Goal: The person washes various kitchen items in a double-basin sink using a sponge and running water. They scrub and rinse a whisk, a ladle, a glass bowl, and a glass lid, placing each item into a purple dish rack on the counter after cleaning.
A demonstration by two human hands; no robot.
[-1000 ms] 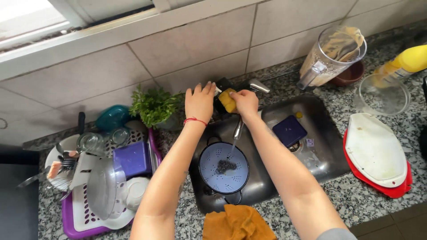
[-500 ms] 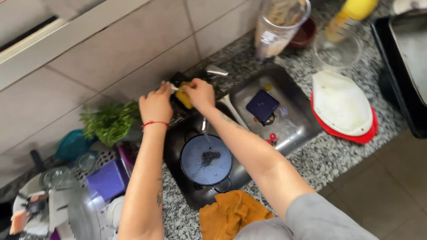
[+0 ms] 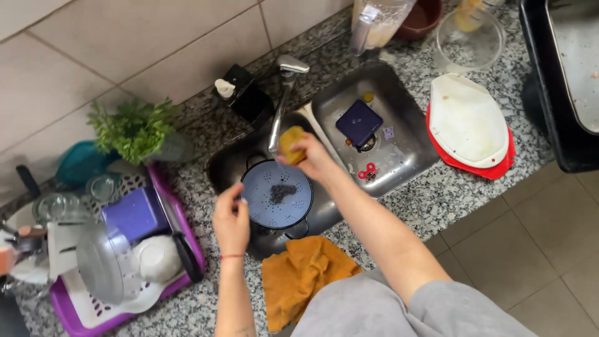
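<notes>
My right hand (image 3: 314, 157) holds a yellow sponge (image 3: 289, 141) just under the tap (image 3: 284, 93), above the left sink basin. A blue colander (image 3: 277, 195) with dark bits in its middle sits in that basin. My left hand (image 3: 231, 219), with a red string on the wrist, hovers at the colander's left rim with curled fingers; it holds nothing that I can see. A black soap dispenser (image 3: 240, 93) stands behind the tap.
A blue square lid (image 3: 359, 122) lies in the right basin (image 3: 399, 162). An orange cloth (image 3: 299, 274) hangs at the counter's front edge. A purple dish rack (image 3: 187, 249) with dishes stands left, herbs (image 3: 134, 128) behind it. White and red boards (image 3: 468, 122) lie right.
Both hands have come away from the soap dispenser behind the tap. The right hand brought the sponge over the colander; the left dropped to the colander's rim. The camera view shifted.
</notes>
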